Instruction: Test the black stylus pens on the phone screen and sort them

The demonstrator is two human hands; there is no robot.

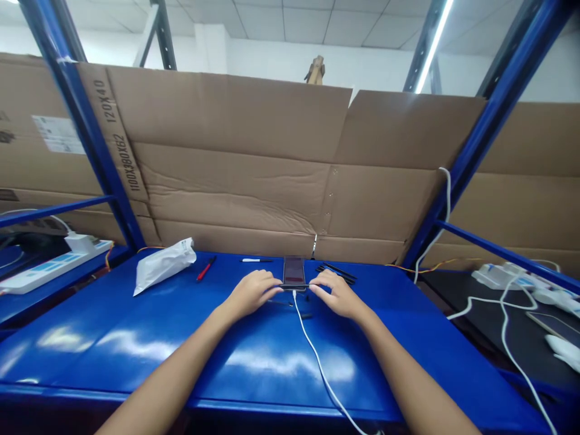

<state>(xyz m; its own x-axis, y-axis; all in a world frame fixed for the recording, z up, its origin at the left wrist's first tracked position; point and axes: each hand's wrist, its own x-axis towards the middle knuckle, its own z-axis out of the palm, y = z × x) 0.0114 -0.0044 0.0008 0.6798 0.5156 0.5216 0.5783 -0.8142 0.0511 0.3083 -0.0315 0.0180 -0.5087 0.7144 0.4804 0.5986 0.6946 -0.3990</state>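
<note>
My left hand (254, 293) and my right hand (338, 293) face each other above the blue table, each pinching one end of a thin black pen (295, 286). The pen lies level between my fingertips, across the near end of a phone (293, 269). A white cable (312, 345) runs from the phone's near edge toward me. Small dark pieces (306, 315), too small to make out, lie on the table below the pen. Just beyond my right hand are several black pens (341, 272).
A white plastic bag (165, 264), a red pen (206, 269) and a white-and-black pen (254, 260) lie toward the back. Cardboard (235, 163) walls off the rear between blue posts. Power strips stand at the left (57, 266) and right (512, 278).
</note>
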